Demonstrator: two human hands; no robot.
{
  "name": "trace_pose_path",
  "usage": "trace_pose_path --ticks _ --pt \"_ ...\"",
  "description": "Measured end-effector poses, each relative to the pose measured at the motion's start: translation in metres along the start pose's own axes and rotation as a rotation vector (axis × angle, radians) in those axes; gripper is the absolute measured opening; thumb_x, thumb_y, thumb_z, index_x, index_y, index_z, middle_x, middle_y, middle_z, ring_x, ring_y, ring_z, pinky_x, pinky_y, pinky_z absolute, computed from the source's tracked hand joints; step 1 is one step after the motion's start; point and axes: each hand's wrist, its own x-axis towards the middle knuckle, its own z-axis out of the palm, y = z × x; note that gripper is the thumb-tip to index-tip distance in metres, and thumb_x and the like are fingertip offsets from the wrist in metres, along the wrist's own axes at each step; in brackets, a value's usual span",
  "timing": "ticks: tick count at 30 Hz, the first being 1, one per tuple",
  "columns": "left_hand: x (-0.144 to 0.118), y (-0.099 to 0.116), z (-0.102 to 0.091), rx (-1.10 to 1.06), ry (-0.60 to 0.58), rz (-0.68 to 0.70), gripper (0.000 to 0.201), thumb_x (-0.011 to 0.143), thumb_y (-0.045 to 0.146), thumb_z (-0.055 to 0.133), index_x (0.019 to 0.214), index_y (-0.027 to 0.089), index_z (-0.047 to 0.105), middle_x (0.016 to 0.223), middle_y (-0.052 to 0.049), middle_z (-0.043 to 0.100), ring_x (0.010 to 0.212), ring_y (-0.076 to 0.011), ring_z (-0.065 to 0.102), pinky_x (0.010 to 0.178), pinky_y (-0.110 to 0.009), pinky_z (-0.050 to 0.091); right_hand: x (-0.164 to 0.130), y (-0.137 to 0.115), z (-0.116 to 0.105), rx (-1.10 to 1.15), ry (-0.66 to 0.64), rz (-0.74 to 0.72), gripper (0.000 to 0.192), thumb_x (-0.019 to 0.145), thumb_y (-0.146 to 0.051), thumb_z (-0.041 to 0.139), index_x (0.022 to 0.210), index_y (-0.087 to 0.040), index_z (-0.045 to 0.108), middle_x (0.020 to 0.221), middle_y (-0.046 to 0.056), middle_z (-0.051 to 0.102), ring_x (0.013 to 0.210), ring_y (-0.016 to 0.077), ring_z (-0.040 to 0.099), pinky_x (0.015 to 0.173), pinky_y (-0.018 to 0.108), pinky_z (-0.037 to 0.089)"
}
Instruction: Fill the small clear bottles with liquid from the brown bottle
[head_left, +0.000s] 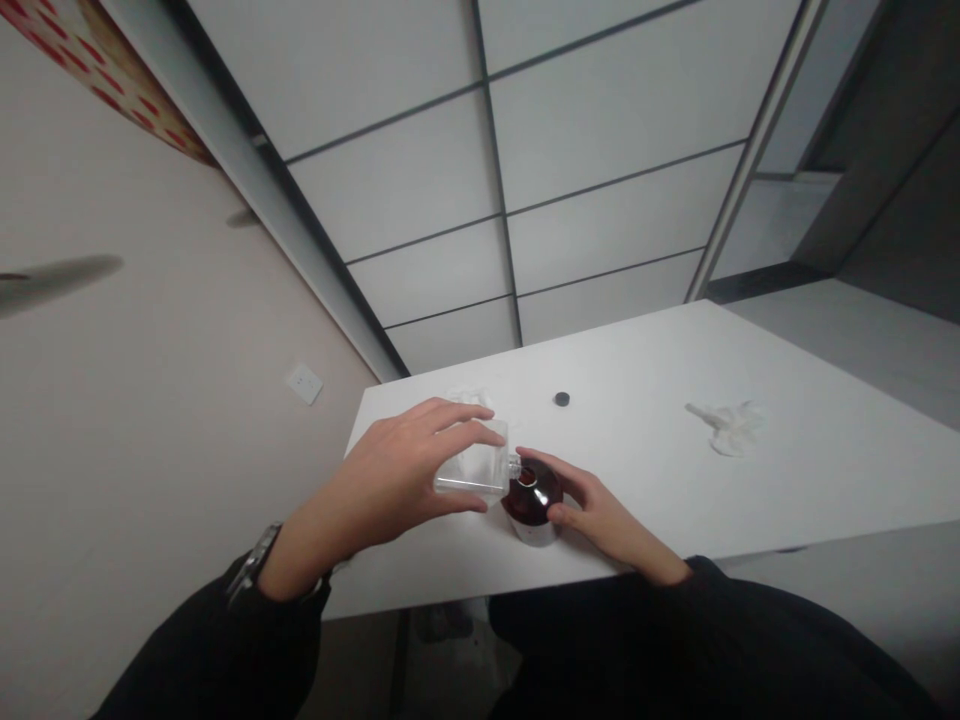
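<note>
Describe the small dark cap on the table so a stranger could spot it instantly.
Start at the white table and look toward its far edge, beyond the dark red bottle. The small black cap lies there alone. Unlike the crumpled white tissue to its right, it is round, dark and tiny.

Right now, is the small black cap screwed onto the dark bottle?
No. The black cap lies alone on the white table, apart from the open dark bottle held by the right hand.

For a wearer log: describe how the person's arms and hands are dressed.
Both hands are bare, no gloves or rings visible. The left hand comes out of a long black sleeve, with a dark metal-banded wristwatch at the cuff. The right hand has a matching black sleeve.
</note>
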Motion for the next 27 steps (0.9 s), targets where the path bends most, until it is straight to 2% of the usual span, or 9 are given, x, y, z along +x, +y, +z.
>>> trace_pose_path --ticks 7,27 --pt "0.0025 0.0017 -0.0018 0.028 0.002 0.033 0.051 0.079 0.034 0.09 0.124 0.028 0.068 0.141 -0.006 0.068 0.128 -0.0311 0.064 0.101 -0.046 0.057 0.0 -0.0014 -0.0001 0.0 -0.001 -0.002 0.086 0.078 -0.075 0.074 0.149 -0.03 0.057 0.153 0.012 0.059 0.144 0.0373 0.052 0.124 0.063 0.031" --pt "0.0058 0.0046 -0.0052 0.041 0.037 0.108 0.046 0.084 0.036 0.085 0.127 0.029 0.069 0.139 -0.008 0.068 0.126 -0.0312 0.066 0.097 -0.046 0.059 0.0009 0.0031 -0.0004 0.019 0.007 -0.006 0.085 0.077 -0.073 0.076 0.148 -0.03 0.058 0.154 0.011 0.059 0.144 0.038 0.052 0.124 0.064 0.029"
